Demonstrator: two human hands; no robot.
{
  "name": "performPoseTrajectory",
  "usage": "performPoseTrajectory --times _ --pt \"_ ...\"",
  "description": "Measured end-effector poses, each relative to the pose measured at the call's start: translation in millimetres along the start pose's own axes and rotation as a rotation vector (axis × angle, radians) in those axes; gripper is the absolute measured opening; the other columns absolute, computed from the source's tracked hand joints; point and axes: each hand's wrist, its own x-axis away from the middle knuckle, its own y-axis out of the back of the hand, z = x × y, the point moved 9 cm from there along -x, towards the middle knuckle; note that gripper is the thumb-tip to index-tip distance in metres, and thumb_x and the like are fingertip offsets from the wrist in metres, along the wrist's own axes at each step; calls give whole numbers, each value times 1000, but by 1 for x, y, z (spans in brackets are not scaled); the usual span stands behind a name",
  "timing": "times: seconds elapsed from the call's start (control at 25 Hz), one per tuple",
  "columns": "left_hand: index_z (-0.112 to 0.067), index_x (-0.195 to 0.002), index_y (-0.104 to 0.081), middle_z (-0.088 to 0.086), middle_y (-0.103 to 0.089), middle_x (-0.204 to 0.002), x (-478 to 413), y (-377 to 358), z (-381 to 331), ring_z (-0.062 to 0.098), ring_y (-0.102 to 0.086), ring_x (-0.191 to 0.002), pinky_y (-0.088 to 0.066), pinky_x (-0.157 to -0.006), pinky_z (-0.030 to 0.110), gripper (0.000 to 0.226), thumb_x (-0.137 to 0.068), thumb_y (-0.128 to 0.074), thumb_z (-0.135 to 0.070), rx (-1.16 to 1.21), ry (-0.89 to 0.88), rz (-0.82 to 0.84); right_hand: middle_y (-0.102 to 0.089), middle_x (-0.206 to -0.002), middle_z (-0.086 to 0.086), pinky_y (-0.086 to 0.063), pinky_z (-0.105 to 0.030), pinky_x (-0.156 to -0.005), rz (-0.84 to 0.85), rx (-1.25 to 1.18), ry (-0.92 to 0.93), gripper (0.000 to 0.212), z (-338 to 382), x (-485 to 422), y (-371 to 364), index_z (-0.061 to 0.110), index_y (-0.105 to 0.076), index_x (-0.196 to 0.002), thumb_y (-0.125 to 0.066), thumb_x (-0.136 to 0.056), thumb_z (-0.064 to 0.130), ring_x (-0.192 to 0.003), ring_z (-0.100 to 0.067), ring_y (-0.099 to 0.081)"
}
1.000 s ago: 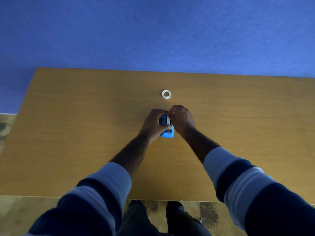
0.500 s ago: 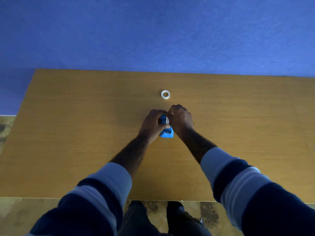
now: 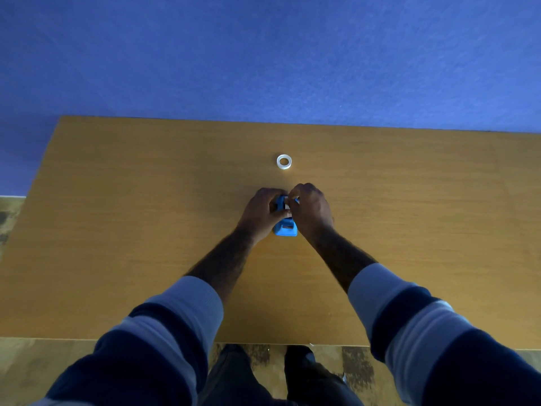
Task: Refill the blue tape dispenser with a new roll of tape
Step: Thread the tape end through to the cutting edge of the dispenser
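The blue tape dispenser [image 3: 285, 228] stands on the wooden table [image 3: 146, 230], near its middle. My left hand [image 3: 262, 213] grips the dispenser's left side. My right hand [image 3: 311, 210] closes over its top, with the fingertips pinching a small white piece [image 3: 287, 207] at the roll slot. I cannot tell whether that piece is a tape roll or its core; most of the dispenser's top is hidden by my fingers. A separate white tape ring [image 3: 284, 161] lies flat on the table just beyond both hands.
A blue wall [image 3: 263, 54] rises right behind the table's far edge. The table's near edge runs in front of my legs, with patterned floor [image 3: 29, 370] below and to the left.
Both hands have stayed on the dispenser. My right fingers have shifted slightly over the white piece at the top. The ring on the table has not moved.
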Motion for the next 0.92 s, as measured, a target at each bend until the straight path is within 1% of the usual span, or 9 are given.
performPoseTrajectory --times 0.08,0.16,0.24,0.32,0.36,0.48,0.6,0.72,0.92 --pt "-16 -124 -64 3 -60 -121 -1 0 1 17 -64 -108 -56 -97 42 45 -81 -80 -17 -7 6 -3 -64 -102 -9 -55 -40 -74 -5 7 -3 15 0 2 1 6 -68 -101 -62 -94 17 -90 -23 -60" --pt "-18 -121 -64 1 -60 -120 -1 0 1 17 -64 -107 -57 -95 42 44 -80 -81 -18 -14 10 -3 -65 -100 -9 -52 -37 -70 -4 22 -8 14 1 -1 2 6 -68 -100 -61 -93 15 -86 -22 -60" --pt "-23 -116 -63 -1 -59 -118 -2 0 -2 16 -64 -106 -57 -93 40 43 -78 -82 -19 -34 -3 -2 -65 -97 -9 -48 -34 -67 -4 56 -10 13 2 -5 3 6 -68 -98 -59 -94 14 -81 -21 -59" --pt "-31 -110 -60 -5 -59 -115 -2 -1 -3 12 -62 -104 -57 -91 37 43 -76 -83 -20 -52 -7 -8 -64 -95 -8 -49 -35 -66 0 82 -9 13 3 -9 3 6 -67 -98 -59 -94 15 -79 -21 -59" --pt "-31 -109 -59 -6 -58 -114 -1 -1 -2 11 -61 -103 -57 -90 35 43 -75 -84 -21 -60 0 -11 -64 -94 -8 -48 -33 -65 0 88 -7 12 4 -10 3 7 -67 -97 -59 -94 14 -77 -20 -58" --pt "-24 -114 -61 -7 -57 -113 -2 -3 0 10 -60 -102 -54 -88 31 46 -75 -85 -23 -87 -2 -13 -64 -91 -6 -47 -29 -62 16 106 -13 8 4 -13 1 8 -67 -95 -60 -94 13 -74 -17 -59" --pt "-21 -119 -61 -7 -57 -114 -3 -3 1 10 -60 -103 -53 -88 28 47 -78 -84 -27 -65 -11 17 -63 -93 -6 -55 -34 -67 42 95 -13 9 4 -13 0 9 -67 -96 -61 -94 16 -78 -17 -60" --pt "-19 -126 -60 -1 -58 -120 -2 -4 2 14 -62 -108 -56 -93 33 47 -84 -80 -27 -55 -24 39 -64 -95 -7 -57 -42 -74 21 76 5 12 2 -8 0 7 -68 -98 -61 -94 16 -81 -20 -62" --pt "-19 -126 -60 0 -59 -122 -1 -3 -1 14 -62 -108 -56 -93 32 45 -85 -79 -20 -82 -38 9 -65 -94 -5 -54 -40 -80 -23 111 65 10 6 -2 1 9 -66 -97 -62 -94 18 -77 -17 -62"
